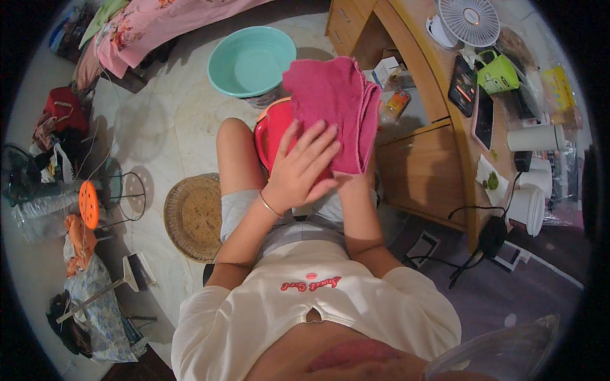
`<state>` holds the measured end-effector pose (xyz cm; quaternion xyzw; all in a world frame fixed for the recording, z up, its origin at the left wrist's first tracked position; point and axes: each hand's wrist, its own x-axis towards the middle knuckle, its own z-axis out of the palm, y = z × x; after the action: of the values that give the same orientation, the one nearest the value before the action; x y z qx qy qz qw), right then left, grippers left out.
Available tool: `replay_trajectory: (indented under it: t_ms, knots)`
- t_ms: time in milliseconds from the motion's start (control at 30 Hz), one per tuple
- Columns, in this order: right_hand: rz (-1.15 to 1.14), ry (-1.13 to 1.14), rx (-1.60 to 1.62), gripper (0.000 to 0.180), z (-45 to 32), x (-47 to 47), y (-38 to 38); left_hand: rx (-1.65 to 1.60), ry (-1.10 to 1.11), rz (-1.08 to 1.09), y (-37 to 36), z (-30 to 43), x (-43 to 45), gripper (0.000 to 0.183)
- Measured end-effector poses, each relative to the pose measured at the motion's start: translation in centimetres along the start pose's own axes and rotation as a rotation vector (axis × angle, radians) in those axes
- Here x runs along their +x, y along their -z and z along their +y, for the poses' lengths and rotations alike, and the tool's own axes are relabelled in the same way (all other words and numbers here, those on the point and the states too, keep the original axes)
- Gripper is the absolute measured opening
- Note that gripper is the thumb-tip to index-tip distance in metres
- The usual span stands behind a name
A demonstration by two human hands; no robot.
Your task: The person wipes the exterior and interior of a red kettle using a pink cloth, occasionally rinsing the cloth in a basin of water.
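Note:
A folded magenta cloth [329, 105] is held up in front of me, above my lap. My left hand [305, 159], with a thin bangle at its wrist, lies flat over the cloth's lower left part, its fingers spread. Behind and under the cloth, my right hand [352, 181] supports it from the right; most of its fingers are hidden. A glossy red plastic object [274, 135] with an orange edge stands between my knees, partly covered by the cloth and left hand, so its full shape cannot be told.
A teal basin [252, 62] stands ahead on something patterned. A round wicker basket [190, 219] sits by my left leg. To the right, a wooden desk [424, 166] carries a fan [469, 21], phones, a green mug [498, 74] and several cups. An orange-topped stool [89, 205] is far left.

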<state>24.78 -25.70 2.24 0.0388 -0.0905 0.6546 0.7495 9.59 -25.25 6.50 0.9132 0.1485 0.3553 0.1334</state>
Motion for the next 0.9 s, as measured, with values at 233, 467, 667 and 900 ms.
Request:
replay_trajectory:
  t_ms: [233, 467, 667, 900]
  knots:
    - [0.080, -0.010, -0.104, 0.052, 0.7, -1.4, -0.1, 0.002, 0.099, 0.010, 2.0, 1.8, 3.5, 0.063]
    - [0.127, -0.019, -0.181, 0.051, 1.2, -2.4, 0.0, -0.092, -0.199, -0.100, -0.2, 4.6, 1.8, 0.059]
    - [0.147, 0.062, -0.381, 0.051, 1.5, -2.5, 0.1, -0.129, 0.183, -0.027, 0.4, 3.0, 3.9, 0.057]
    - [0.093, 0.135, -1.218, 0.050, 2.5, -1.3, -1.7, 0.022, 0.312, 0.140, 2.7, -2.3, 5.3, 0.045]
